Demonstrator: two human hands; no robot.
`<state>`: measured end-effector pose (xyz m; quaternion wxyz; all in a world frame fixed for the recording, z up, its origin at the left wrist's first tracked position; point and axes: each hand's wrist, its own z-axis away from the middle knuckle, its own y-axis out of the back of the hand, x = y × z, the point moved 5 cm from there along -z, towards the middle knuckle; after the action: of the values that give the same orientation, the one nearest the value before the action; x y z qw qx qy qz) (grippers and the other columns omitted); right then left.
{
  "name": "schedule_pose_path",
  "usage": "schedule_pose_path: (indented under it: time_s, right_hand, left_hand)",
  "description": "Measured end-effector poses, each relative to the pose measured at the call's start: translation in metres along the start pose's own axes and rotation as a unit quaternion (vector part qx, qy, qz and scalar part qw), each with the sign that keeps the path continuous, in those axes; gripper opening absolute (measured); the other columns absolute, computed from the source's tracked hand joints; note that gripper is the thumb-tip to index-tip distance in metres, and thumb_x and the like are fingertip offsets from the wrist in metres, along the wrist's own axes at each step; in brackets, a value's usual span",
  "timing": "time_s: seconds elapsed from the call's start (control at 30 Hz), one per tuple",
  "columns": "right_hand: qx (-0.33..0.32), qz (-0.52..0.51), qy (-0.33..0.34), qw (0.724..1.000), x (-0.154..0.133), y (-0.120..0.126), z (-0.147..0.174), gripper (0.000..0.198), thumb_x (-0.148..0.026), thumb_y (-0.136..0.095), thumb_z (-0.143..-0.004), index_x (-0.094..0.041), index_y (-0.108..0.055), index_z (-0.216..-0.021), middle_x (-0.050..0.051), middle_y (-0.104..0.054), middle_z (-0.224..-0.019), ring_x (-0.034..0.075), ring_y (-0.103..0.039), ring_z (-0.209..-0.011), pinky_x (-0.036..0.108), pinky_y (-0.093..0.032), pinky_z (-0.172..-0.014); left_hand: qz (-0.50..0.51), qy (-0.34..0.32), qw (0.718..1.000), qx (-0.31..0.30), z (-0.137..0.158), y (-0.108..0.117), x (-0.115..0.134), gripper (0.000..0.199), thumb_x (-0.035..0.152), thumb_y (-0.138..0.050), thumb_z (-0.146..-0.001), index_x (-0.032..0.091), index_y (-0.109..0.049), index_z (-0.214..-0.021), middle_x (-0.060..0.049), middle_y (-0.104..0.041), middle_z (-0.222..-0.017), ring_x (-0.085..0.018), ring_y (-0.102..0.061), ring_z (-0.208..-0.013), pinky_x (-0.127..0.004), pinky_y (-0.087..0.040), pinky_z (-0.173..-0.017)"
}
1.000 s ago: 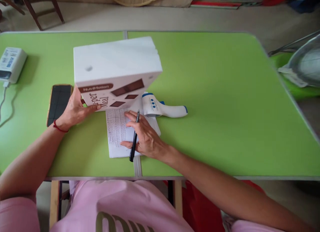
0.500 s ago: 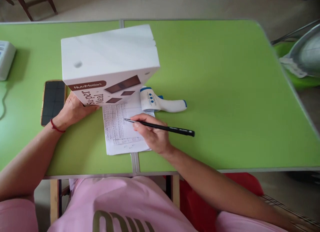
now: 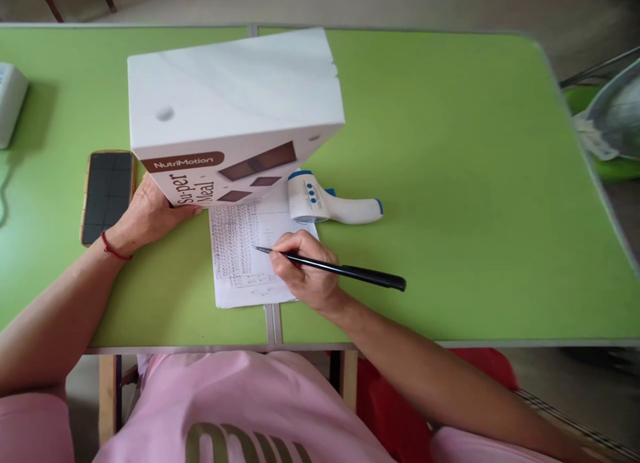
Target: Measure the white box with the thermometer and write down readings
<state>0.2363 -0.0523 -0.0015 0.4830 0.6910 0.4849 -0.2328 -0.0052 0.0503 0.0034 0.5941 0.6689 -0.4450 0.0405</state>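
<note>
A black pen (image 3: 345, 270) is pinched in my right hand (image 3: 306, 270), its tip at the handwritten lines on a white sheet of paper (image 3: 237, 250). My left hand (image 3: 150, 213) grips the lower left of a white box (image 3: 235, 93) printed "NutriMotion Su-per Meal"; some of its fingers are hidden behind the box. The box stands tall over the far part of the paper. A white and blue infrared thermometer (image 3: 333, 200) lies by the box, partly over the paper's upper right. Left of my left hand lies a smartphone (image 3: 107, 196) in a yellowish case.
The green table (image 3: 450, 183) has a metal seam in the middle and a metal rim. A white device (image 3: 11, 103) with a cord sits at the left edge. Beyond the right edge are a rounded grey object (image 3: 617, 110) and something green. A red seat (image 3: 390, 410) shows below.
My right hand has shifted slightly, and the pen tip has moved a little right and down on the paper. The box looks nearer the camera, its top tilted slightly. My left hand keeps its grip.
</note>
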Motion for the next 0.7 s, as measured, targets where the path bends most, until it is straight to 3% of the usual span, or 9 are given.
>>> schedule_pose_path:
  time_s: [0.53, 0.7]
  right_hand:
    - [-0.027, -0.003, 0.000, 1.000, -0.0012, -0.0024, -0.0012, 0.016, -0.018, -0.056, -0.085, -0.024, -0.046, -0.074, -0.007, -0.050, -0.055, 0.008, -0.047, -0.044, 0.021, -0.042, -0.043]
    - [-0.024, 0.003, 0.009, 1.000, -0.0016, -0.0020, -0.0019, 0.017, -0.018, -0.056, -0.085, -0.024, -0.045, -0.073, -0.008, -0.050, -0.055, 0.008, -0.046, -0.044, 0.021, -0.041, -0.043]
  left_hand:
    - [0.026, 0.010, 1.000, 0.008, -0.0006, 0.0006, 0.0004, 0.046, 0.046, -0.075, -0.078, 0.027, -0.063, -0.118, -0.009, -0.068, -0.116, -0.036, -0.057, -0.122, -0.055, -0.046, -0.108]
    - [0.021, 0.010, 1.000, 0.002, -0.0018, 0.0009, 0.0014, 0.047, 0.043, -0.075, -0.078, 0.026, -0.062, -0.120, -0.010, -0.065, -0.125, -0.037, -0.056, -0.123, -0.055, -0.046, -0.107]
